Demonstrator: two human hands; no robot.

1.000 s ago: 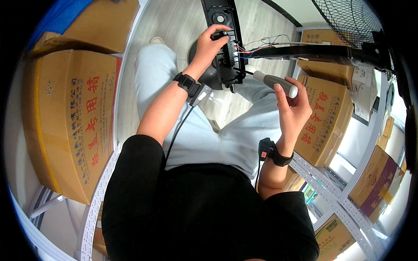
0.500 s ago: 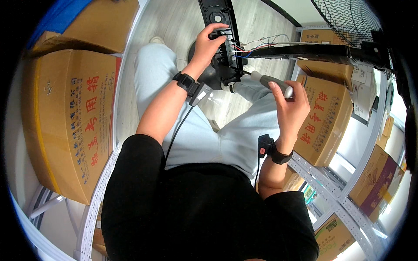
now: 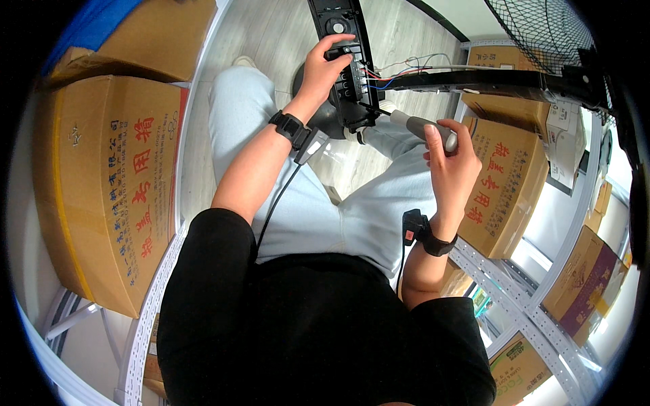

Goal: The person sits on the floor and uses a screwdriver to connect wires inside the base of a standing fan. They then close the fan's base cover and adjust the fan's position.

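In front of me stands a long black control housing (image 3: 359, 111) of a pedestal fan, its inside with buttons and wiring exposed. My left hand (image 3: 325, 71) grips the housing around its middle, thumb and forefinger on a black part there. My right hand (image 3: 452, 155) holds a screwdriver (image 3: 421, 127) by its grey and white handle. Its dark shaft points left, with the tip at the lower part of the housing; whether it sits in a screw is too small to tell. Thin red, blue and white wires (image 3: 399, 76) run from the housing to the right.
A black fan pole (image 3: 467, 81) lies across at the right, ending near a wire-mesh fan guard (image 3: 542, 34). Cardboard boxes (image 3: 112, 189) fill the left shelf, and further boxes (image 3: 504, 183) stand on the white metal rack (image 3: 521, 298) at right. My legs flank the work.
My right fingers have shifted their hold on the screwdriver handle, the thumb moving slightly right. The left hand and the housing stay nearly still.
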